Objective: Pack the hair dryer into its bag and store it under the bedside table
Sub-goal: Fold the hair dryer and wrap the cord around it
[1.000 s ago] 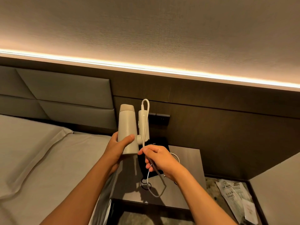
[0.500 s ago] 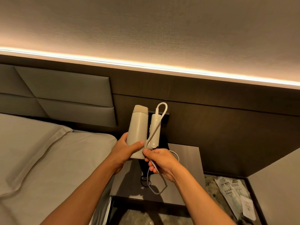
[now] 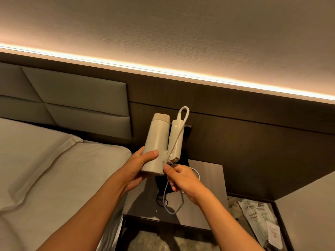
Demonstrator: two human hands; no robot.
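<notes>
A cream hair dryer (image 3: 157, 140) with its handle folded against the barrel is held upright above the bedside table (image 3: 208, 180). My left hand (image 3: 139, 167) grips the lower barrel. My right hand (image 3: 183, 180) pinches the white cord (image 3: 176, 140) just below the folded handle; the cord loops over the handle's top and hangs in a loop beneath my hand. A dark bag (image 3: 161, 183) lies on the table behind my hands, mostly hidden.
The bed (image 3: 54, 169) with grey sheets and a padded headboard (image 3: 72, 102) fills the left. A dark wall panel with a switch plate (image 3: 186, 129) stands behind the table. Printed plastic packets (image 3: 257, 218) lie on the floor at right, beside a grey surface (image 3: 308, 214).
The dryer has tilted and shifted right. The cord loop now lies over the folded handle, and my right hand has moved up close to the barrel's base.
</notes>
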